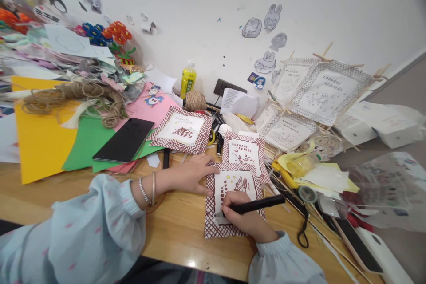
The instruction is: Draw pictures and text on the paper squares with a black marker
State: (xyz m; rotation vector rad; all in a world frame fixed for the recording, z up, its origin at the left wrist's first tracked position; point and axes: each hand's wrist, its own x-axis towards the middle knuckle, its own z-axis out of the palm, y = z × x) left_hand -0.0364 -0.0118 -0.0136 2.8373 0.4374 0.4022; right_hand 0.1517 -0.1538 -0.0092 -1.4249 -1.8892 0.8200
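A paper square (233, 186) with a dark red cross-hatched border and a drawing in its white middle lies on the wooden table (176, 230). My right hand (244, 219) is closed round a black marker (258, 205), its tip on the square's lower left part. My left hand (191, 173) lies flat with fingers spread, pressing the square's left edge. Two similar bordered squares lie behind it, one (244, 151) just beyond and one (182, 129) to the left.
A black tablet (124, 140) rests on green, yellow and pink sheets at the left. Twine, a yellow bottle (188, 79) and a ball of string (195, 100) stand behind. Paper-and-stick frames (319, 93), tape, sticks and plastic bags crowd the right side.
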